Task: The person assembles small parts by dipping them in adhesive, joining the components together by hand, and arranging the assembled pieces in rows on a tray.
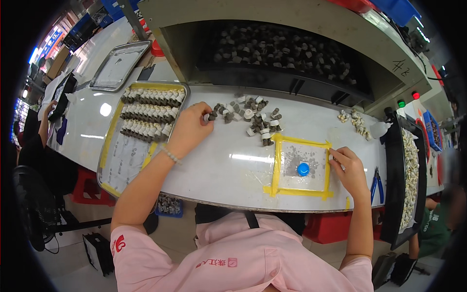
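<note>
My left hand (191, 127) pinches a small grey-and-white cylindrical part (207, 117) at the left edge of a loose pile of similar parts (250, 114). To its left lies a metal tray (109, 170) edged in yellow tape, with several rows of such parts (148, 114) lined up at its far end. My right hand (351, 171) is closed at the fingertips beside the right edge of a yellow tape square (277, 170). Whatever those fingers hold, if anything, is too small to make out. Inside the square, a round blue cap-like piece (303, 169) sits among grey smudges.
A dark bin (287, 80) full of grey-and-white parts stands under a metal housing at the back. Blue-handled pliers (377, 186) lie right of my right hand, beside a long black tray (393, 214) of pale pieces. Another metal tray (104, 88) is far left. Other people are at both sides.
</note>
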Action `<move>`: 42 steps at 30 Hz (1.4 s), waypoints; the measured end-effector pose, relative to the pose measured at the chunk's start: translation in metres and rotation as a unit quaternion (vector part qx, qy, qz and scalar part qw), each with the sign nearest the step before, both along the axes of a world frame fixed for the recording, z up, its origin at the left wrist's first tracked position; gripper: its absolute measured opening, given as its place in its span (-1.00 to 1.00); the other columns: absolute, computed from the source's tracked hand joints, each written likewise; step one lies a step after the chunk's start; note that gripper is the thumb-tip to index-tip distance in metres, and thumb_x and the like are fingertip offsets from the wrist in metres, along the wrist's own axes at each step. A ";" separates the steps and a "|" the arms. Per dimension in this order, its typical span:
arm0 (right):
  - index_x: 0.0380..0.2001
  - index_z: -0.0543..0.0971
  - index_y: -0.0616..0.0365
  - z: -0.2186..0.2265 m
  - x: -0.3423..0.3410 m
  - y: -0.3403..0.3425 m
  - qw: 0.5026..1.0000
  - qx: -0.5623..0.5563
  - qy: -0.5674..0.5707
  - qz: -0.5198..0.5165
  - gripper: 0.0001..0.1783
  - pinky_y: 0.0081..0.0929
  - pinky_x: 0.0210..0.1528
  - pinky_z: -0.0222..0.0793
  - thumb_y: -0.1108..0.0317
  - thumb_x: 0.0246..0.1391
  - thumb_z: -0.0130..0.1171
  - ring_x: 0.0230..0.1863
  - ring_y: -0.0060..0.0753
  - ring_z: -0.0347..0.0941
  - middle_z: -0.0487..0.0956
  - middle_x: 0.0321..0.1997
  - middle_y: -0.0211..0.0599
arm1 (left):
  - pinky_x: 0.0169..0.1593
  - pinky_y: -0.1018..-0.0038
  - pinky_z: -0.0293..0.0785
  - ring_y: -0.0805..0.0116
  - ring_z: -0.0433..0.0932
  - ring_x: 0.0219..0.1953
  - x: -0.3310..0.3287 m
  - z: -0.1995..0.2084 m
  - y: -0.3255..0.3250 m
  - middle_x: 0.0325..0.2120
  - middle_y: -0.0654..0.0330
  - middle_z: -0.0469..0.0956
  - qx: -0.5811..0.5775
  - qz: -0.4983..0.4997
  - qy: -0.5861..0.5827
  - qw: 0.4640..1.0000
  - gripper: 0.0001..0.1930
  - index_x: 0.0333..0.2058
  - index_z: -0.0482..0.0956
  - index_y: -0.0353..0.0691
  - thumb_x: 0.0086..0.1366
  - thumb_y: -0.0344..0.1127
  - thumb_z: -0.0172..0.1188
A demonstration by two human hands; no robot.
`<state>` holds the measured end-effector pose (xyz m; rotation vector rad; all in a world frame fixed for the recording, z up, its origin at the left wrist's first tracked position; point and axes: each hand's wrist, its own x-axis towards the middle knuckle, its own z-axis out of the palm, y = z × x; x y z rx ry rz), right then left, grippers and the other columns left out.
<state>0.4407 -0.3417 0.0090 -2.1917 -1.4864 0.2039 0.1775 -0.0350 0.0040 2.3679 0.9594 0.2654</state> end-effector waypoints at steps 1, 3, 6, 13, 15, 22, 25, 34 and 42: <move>-0.27 0.59 0.31 -0.002 -0.001 0.000 1.000 0.006 0.013 -0.014 -0.77 -0.44 -0.32 0.43 0.55 -0.09 0.21 -0.39 -0.22 0.49 0.54 -0.32 -0.17 | -0.27 0.47 0.47 0.35 0.52 -0.41 -0.004 -0.004 -0.002 -0.30 0.02 0.52 -0.001 -0.002 0.001 1.000 -0.67 -0.16 0.43 -0.35 0.06 -0.45 0.24; -0.27 0.59 0.32 -0.005 -0.001 -0.002 0.999 0.012 0.027 -0.029 -0.77 -0.43 -0.32 0.43 0.55 -0.09 0.21 -0.38 -0.21 0.49 0.54 -0.32 -0.16 | -0.24 0.48 0.51 0.31 0.56 -0.34 -0.017 -0.011 -0.013 -0.28 0.05 0.53 -0.295 0.006 -0.235 0.926 -0.68 -0.09 0.40 -0.35 0.15 -0.52 0.16; -0.27 0.59 0.32 -0.005 0.000 -0.005 0.999 0.000 0.028 -0.038 -0.76 -0.43 -0.31 0.43 0.56 -0.09 0.22 -0.38 -0.21 0.50 0.54 -0.31 -0.16 | -0.11 0.49 0.54 0.30 0.57 -0.22 -0.025 0.010 -0.060 -0.17 -0.01 0.52 -0.634 0.025 -0.346 0.691 -0.64 0.05 0.32 -0.32 0.27 -0.54 0.01; -0.27 0.61 0.27 0.008 -0.011 -0.001 0.995 0.009 0.089 -0.033 -0.77 -0.49 -0.34 0.42 0.54 -0.09 0.23 -0.40 -0.27 0.49 0.53 -0.32 -0.20 | 0.04 0.42 0.52 0.18 0.54 -0.09 -0.026 -0.022 -0.129 -0.01 -0.11 0.40 -0.809 -0.012 -0.435 0.395 -0.61 0.15 0.24 -0.29 0.34 -0.55 -0.14; -0.27 0.61 0.26 0.011 -0.018 -0.001 0.993 0.020 0.117 -0.026 -0.77 -0.51 -0.34 0.42 0.53 -0.09 0.24 -0.40 -0.29 0.49 0.53 -0.33 -0.21 | 0.06 0.40 0.51 0.17 0.52 -0.05 -0.018 -0.027 -0.137 0.05 -0.13 0.34 -0.828 -0.046 -0.453 0.326 -0.60 0.15 0.24 -0.29 0.33 -0.56 -0.13; -0.30 0.61 0.22 0.017 -0.042 0.006 0.989 0.010 0.135 0.053 -0.80 -0.52 -0.36 0.40 0.50 -0.09 0.25 -0.43 -0.39 0.49 0.52 -0.36 -0.27 | 0.10 0.40 0.47 0.21 0.50 -0.04 -0.008 -0.043 -0.144 0.05 -0.07 0.34 -0.804 -0.109 -0.440 0.386 -0.69 0.03 0.34 -0.35 0.30 -0.58 -0.07; -0.31 0.62 0.22 0.012 -0.041 0.010 0.994 0.025 0.074 0.082 -0.80 -0.50 -0.38 0.41 0.49 -0.09 0.26 -0.44 -0.33 0.48 0.52 -0.38 -0.26 | 0.08 0.41 0.48 0.27 0.50 -0.03 -0.006 -0.045 -0.148 -0.02 0.03 0.41 -0.801 -0.091 -0.426 0.410 -0.73 -0.02 0.38 -0.35 0.30 -0.57 -0.04; -0.36 0.63 0.22 0.006 -0.045 0.023 0.992 0.009 -0.023 0.121 -0.82 -0.42 -0.36 0.44 0.48 -0.12 0.26 -0.43 -0.24 0.48 0.52 -0.42 -0.24 | 0.06 0.40 0.49 0.32 0.50 -0.05 0.001 -0.044 -0.163 -0.13 0.10 0.51 -0.799 -0.035 -0.410 0.438 -0.72 -0.02 0.40 -0.33 0.29 -0.52 0.02; -0.35 0.63 0.21 0.007 -0.045 0.023 0.994 0.015 -0.011 0.111 -0.82 -0.43 -0.37 0.44 0.49 -0.13 0.26 -0.44 -0.25 0.49 0.52 -0.42 -0.26 | -0.04 0.38 0.55 0.15 0.57 -0.15 0.004 -0.051 -0.170 -0.16 -0.10 0.52 -0.781 -0.019 -0.426 0.456 -0.73 -0.04 0.42 -0.30 0.27 -0.44 0.09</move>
